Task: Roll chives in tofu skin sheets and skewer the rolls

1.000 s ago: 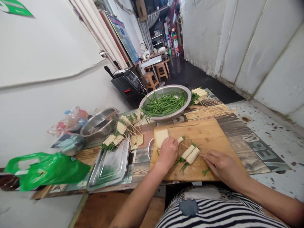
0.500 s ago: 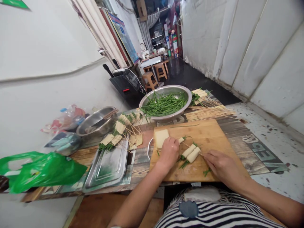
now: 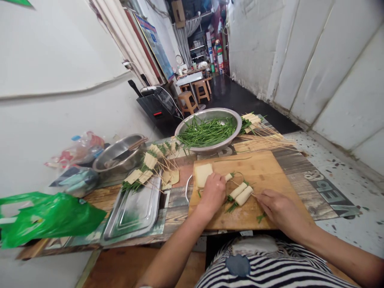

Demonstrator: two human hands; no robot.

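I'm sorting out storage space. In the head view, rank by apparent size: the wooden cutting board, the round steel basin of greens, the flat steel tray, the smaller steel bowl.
1. Wooden cutting board.
2. Flat steel tray and round steel basin of greens: look alike, and the basin lies farther away, so unranked.
3. Smaller steel bowl.

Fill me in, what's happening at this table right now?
A person works at a wooden cutting board. The left hand presses a small tofu roll beside a flat tofu sheet. The right hand holds the end of a thin skewer that already carries two rolls stuffed with greens. Behind the board sit a metal bowl of chives and a bundle of bare skewers. Finished skewers are piled over a steel tray on the left.
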